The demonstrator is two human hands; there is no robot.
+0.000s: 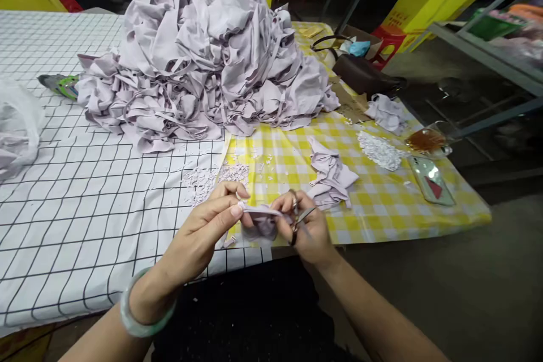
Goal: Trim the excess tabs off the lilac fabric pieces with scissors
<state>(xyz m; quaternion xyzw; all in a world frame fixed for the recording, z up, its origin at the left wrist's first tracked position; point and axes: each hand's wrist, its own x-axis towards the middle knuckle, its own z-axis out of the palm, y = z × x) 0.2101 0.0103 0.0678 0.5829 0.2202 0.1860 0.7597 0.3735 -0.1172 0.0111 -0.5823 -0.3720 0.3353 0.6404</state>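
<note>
My left hand (207, 226) pinches one end of a lilac fabric strip (262, 216) between thumb and fingers, just over the table's near edge. My right hand (305, 226) grips small scissors (299, 218) and also holds the strip's other end. A pale green bangle (142, 317) sits on my left wrist. A huge heap of lilac fabric pieces (207, 56) rises at the back of the table. A small folded lilac piece (331, 175) lies just beyond my right hand.
White trimmings (220, 176) are scattered on the black-grid cloth (85, 192) and yellow check cloth (382, 209). A second pile of white bits (379, 150), a phone (430, 181), a glass of tea (426, 140) and a dark bag (360, 73) sit at right. Shelves stand beyond.
</note>
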